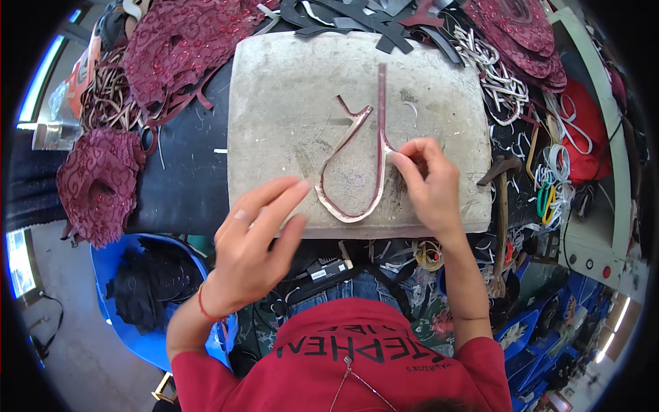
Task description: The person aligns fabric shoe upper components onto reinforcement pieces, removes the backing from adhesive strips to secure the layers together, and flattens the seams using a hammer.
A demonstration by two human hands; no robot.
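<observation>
A narrow maroon strip with a pale edge (378, 180) lies in a U-shaped curve on a worn grey-white board (274, 103). Its right arm runs straight up toward the far side, and its left end bends into a small hook. My right hand (430, 180) pinches the strip's pale edge between thumb and forefinger, right of the curve. Over the board's near left part hovers my left hand (259, 237), its fingers apart with nothing between them. Its fingertips come close to the left bend of the strip but seem not to touch it.
Maroon lace pieces (165, 51) pile at the far left, with more lace (515, 41) at the far right. Black strips (357, 17) overlap the board's far edge. A hammer (501, 178) lies right of the board. A blue bin (117, 288) holds black scraps below left.
</observation>
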